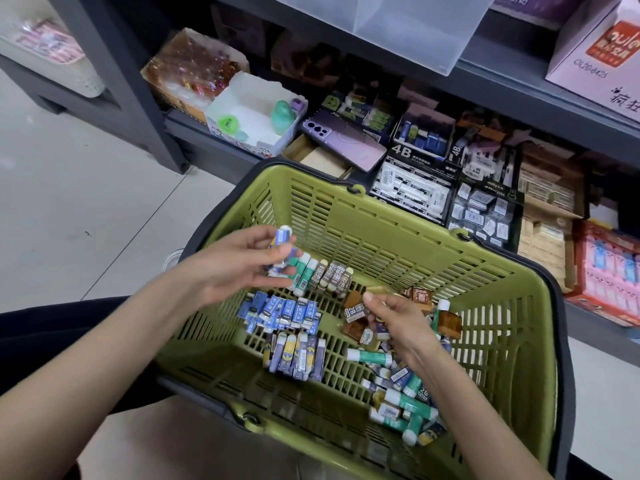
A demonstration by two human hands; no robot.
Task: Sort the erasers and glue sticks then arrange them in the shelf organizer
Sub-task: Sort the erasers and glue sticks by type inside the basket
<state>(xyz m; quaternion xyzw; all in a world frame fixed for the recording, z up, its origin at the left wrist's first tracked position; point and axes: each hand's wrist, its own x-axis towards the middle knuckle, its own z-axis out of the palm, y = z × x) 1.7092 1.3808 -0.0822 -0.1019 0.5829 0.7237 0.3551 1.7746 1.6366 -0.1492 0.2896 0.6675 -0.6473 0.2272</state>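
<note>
sorting small wrapped erasers over a slotted green plastic basket (398, 237)

left hand (239, 271) fingers curled around blue-and-white erasers (282, 249), glossy blocks. right hand (398, 320) pinching a brown 2b eraser (355, 308) at fingertips; neat blue row (282, 313) between both hands, loose pile (405, 393) under right wrist.

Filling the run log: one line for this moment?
left hand: holds blue erasers | right hand: picking in unsorted pile | basket: partly sorted rows
</note>
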